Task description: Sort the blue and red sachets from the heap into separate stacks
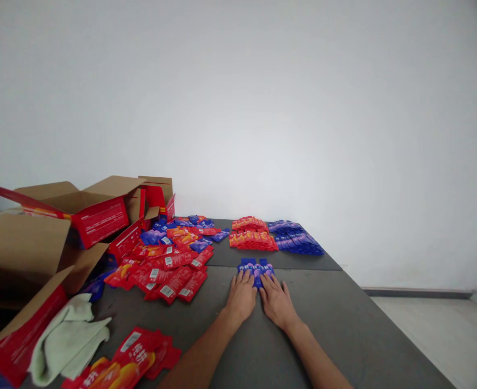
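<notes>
My left hand (241,299) and my right hand (277,300) lie side by side, palms down, on the grey table (343,324). The stretched fingers of both rest on a small stack of blue sachets (256,267). Beyond them stand a tidy row of red sachets (252,233) and a tidy row of blue sachets (297,237). A loose heap of red and blue sachets (172,254) spreads to the left.
Open red and brown cardboard boxes (96,213) crowd the left side. A pale green cloth (70,340) lies at the front left beside more red sachets (135,359). A white wall stands behind the table; the floor shows at the right.
</notes>
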`<state>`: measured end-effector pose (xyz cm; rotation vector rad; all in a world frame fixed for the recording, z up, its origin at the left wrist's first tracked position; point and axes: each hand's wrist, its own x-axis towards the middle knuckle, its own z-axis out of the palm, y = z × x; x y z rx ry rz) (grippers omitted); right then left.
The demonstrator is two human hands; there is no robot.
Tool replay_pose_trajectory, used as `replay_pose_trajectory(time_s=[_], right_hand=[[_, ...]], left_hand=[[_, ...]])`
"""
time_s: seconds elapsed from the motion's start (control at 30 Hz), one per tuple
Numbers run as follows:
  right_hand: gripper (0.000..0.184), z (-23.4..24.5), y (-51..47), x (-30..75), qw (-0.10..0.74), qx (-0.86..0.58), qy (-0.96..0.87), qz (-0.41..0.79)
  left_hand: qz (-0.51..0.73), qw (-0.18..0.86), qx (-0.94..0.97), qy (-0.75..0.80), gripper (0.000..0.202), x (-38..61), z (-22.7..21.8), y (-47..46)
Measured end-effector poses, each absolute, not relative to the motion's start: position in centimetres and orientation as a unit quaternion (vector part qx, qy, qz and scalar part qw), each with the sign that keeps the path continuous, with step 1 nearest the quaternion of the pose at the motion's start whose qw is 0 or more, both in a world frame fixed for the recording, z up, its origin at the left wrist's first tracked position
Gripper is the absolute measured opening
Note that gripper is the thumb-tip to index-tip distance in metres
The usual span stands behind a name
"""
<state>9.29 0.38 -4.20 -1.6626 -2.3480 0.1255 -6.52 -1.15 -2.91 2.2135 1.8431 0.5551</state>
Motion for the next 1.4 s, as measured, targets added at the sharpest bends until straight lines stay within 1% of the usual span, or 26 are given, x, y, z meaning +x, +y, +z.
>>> replay_pose_trajectory(time_s=[0.23,0.4,0.6,0.8,1.0,1.2,1.4], right_hand=[[0.056,-4.3,0.4,9.1,0.123,-0.588,-0.798,0.039],[0.057,-4.3,0.4,8.9,0.116,-0.595,-0.795,0.023],[0.055,-3.6,0.2,7.4,0.143,-0.592,-0.793,-0.008],[0.051,-2.3,1.0,2.7,0.171,-0.552,-0.816,-0.004],[0.050,-2.5,3.1,-3.3,0.186,-0.505,-0.842,0.034],[0.047,-3.1,6.7,-8.8,0.199,-0.462,-0.863,0.039],[0.045,-2.6,11.5,-12.2,0.193,-0.450,-0.869,0.071]], left_hand=[[0.174,0.076,0.757,0.625,0.058,-5.5,-4.1,-0.9],[0.189,0.062,0.754,0.626,0.060,-5.5,-4.3,-1.0],[0.205,0.060,0.745,0.632,0.061,-6.6,-3.3,-1.2],[0.193,0.035,0.725,0.661,0.059,-10.8,-1.6,-0.8],[0.199,0.013,0.695,0.691,0.056,-16.5,-1.5,0.3],[0.200,0.006,0.666,0.719,0.052,-21.5,-1.3,3.0],[0.193,-0.029,0.664,0.722,0.048,-25.0,-0.6,6.5]])
